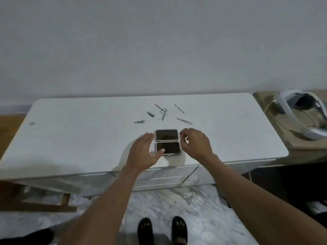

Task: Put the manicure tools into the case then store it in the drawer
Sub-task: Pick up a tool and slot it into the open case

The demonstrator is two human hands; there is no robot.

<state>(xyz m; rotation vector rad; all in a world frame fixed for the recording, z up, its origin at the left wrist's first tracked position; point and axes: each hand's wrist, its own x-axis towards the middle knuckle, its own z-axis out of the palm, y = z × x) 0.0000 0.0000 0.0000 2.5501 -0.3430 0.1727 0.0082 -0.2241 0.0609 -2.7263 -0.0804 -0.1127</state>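
Note:
A small case [167, 135] lies open flat on the white cabinet top [88, 135], its two dark-lined halves one behind the other. My left hand [143, 152] rests at its left side, thumb on the near half. My right hand [196, 144] hovers at its right edge with fingers curled, holding nothing I can see. Behind the case lie several metal manicure tools: small scissors [163, 112], a thin pusher [179, 108], tweezers [184, 121], and two short pieces [150, 114] [139, 121].
White drawer fronts [164, 177] run below the cabinet's near edge. A white headset [300, 114] sits on a wooden surface at the right. A small grey mark [32, 123] lies at far left. My sandalled feet stand on the marble floor.

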